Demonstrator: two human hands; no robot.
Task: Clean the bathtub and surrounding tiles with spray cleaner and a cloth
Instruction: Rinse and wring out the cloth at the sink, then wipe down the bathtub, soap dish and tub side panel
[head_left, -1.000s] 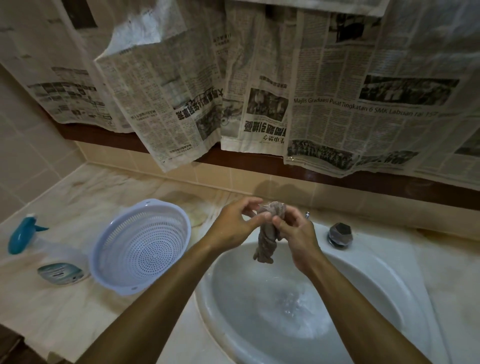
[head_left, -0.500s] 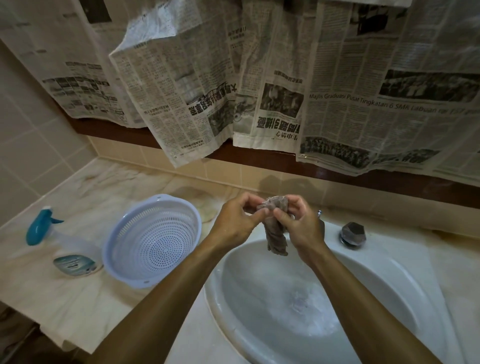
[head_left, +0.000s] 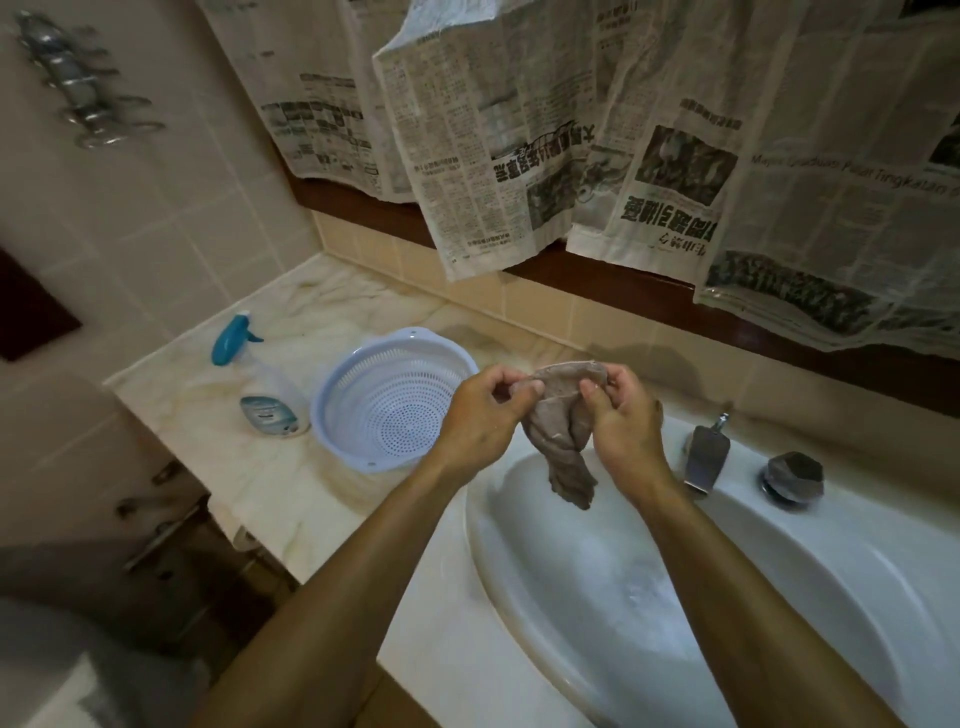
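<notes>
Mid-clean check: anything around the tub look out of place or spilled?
The spray bottle lies on its side on the marble ledge beside the colander, not upright. No spill visible. Newspaper sheets oddly cover the wall above.

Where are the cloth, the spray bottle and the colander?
cloth (head_left: 563, 415), head view, on its gathered middle.
spray bottle (head_left: 272, 387), head view, on its clear body.
colander (head_left: 400, 410), head view, on its perforated floor.

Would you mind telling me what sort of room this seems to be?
Most likely a home bathroom: a white tub with a chrome spout, tiled walls and a marble ledge holding a spray bottle.
</notes>
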